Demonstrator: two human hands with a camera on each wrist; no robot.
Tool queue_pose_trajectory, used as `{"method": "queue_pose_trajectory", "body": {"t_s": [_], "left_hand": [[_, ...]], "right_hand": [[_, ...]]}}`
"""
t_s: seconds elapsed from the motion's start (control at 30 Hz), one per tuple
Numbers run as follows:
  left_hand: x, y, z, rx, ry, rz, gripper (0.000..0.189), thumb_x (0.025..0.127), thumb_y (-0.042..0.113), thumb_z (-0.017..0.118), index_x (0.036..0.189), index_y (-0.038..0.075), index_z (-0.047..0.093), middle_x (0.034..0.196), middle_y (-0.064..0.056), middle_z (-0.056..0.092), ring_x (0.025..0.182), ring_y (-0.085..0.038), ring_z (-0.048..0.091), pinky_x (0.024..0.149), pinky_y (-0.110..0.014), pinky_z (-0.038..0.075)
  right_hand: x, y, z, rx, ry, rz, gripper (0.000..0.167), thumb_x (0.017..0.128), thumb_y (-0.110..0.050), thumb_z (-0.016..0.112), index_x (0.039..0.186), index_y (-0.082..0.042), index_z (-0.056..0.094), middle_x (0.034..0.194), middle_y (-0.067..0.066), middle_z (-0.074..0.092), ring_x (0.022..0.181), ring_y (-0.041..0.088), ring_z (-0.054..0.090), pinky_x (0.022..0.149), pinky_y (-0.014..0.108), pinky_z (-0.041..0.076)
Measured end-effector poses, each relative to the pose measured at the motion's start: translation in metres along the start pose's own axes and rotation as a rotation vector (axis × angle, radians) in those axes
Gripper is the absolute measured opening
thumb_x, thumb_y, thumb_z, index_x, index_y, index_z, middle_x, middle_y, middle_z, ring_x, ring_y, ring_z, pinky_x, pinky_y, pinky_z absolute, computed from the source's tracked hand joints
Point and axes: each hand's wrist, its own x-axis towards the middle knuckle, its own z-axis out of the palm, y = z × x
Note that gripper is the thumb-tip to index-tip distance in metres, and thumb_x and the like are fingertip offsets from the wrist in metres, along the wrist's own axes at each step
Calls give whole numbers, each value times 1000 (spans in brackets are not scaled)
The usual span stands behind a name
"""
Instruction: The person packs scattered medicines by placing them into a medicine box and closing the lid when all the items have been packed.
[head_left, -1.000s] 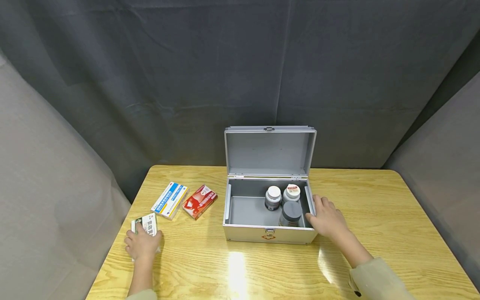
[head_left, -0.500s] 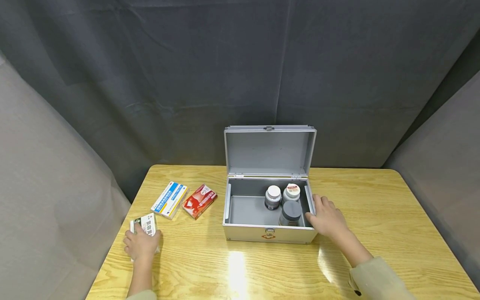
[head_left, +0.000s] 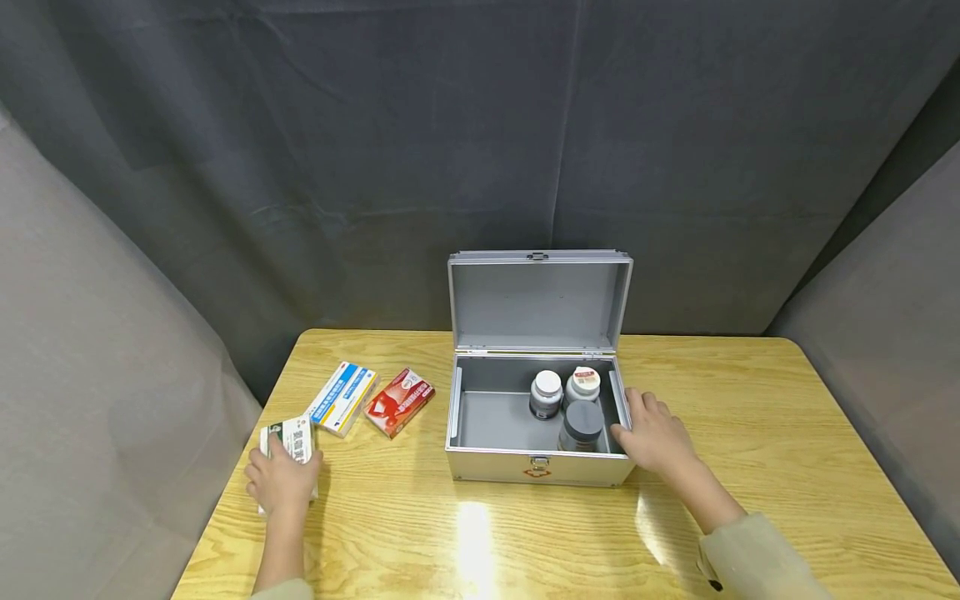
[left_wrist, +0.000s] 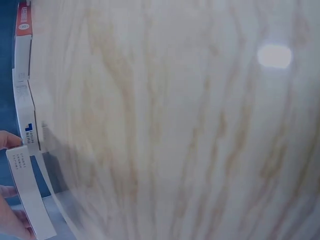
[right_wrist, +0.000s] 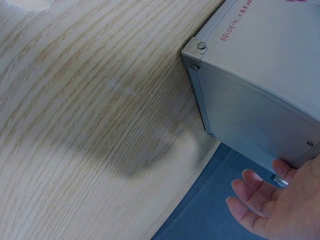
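Note:
My left hand point(head_left: 283, 483) grips a white and green medicine box point(head_left: 298, 440) from above at the table's left side. In the left wrist view its fingers lie along the pale side of that medicine box point(left_wrist: 31, 195). An open-lidded silver first-aid case point(head_left: 495, 468) stands at the table's centre. At its right wall is my right hand point(head_left: 656, 435), thumb over the rim and fingers outside. The right wrist view shows one finger at the wall and the others loosely bent. Inside the case stand two white-capped bottles point(head_left: 547, 396) and a grey-capped bottle point(head_left: 582, 427).
A blue and white medicine box point(head_left: 341, 400) lies just beyond the left hand, with a red medicine box point(head_left: 400, 404) to its right. The wooden table point(head_left: 765, 467) is backed by a dark grey curtain point(head_left: 375, 167).
My left hand has shifted slightly away from me, sliding the white and green medicine box up against the blue and white one. The right hand and the case have not moved.

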Motion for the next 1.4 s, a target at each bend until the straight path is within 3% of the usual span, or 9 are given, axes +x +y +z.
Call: {"method": "queue_pose_trajectory", "body": {"t_s": [0.37, 0.63, 0.97, 1.2, 1.4], "left_hand": [[2, 24, -11, -34, 83, 85, 84, 70, 34, 68, 135, -4, 30, 123, -34, 29, 110, -50, 29, 84, -60, 27], [0, 56, -22, -72, 128, 220, 83, 67, 32, 73, 134, 0, 36, 125, -30, 33, 111, -46, 32, 82, -59, 30], [-6, 96, -28, -104, 115, 429, 83, 64, 27, 76, 134, 4, 37, 127, -25, 34, 113, -43, 33, 86, -58, 30], [-16, 128, -29, -85, 56, 590, 77, 68, 32, 71, 134, 9, 39, 131, -23, 34, 113, -41, 35, 89, -56, 30], [-25, 157, -27, -63, 8, 728, 80, 64, 31, 70, 136, 15, 39, 134, -18, 35, 115, -36, 36, 92, -52, 31]], "right_hand": [[0, 1, 1, 4, 13, -3, 62, 84, -30, 52, 131, 5, 30, 114, 29, 43, 101, 45, 45, 74, 59, 40], [1, 2, 2, 4, 22, -7, 61, 83, -30, 53, 130, 4, 31, 112, 28, 45, 98, 43, 47, 71, 56, 42], [0, 1, 1, 5, 22, -14, 62, 84, -31, 52, 131, 4, 31, 112, 28, 44, 97, 43, 47, 70, 55, 42], [1, 0, 0, 8, 23, -13, 61, 83, -30, 52, 130, 4, 32, 110, 28, 45, 96, 41, 48, 69, 55, 42], [1, 1, 1, 8, 24, -11, 61, 83, -30, 52, 130, 4, 31, 111, 28, 45, 96, 42, 48, 69, 55, 42]]}}
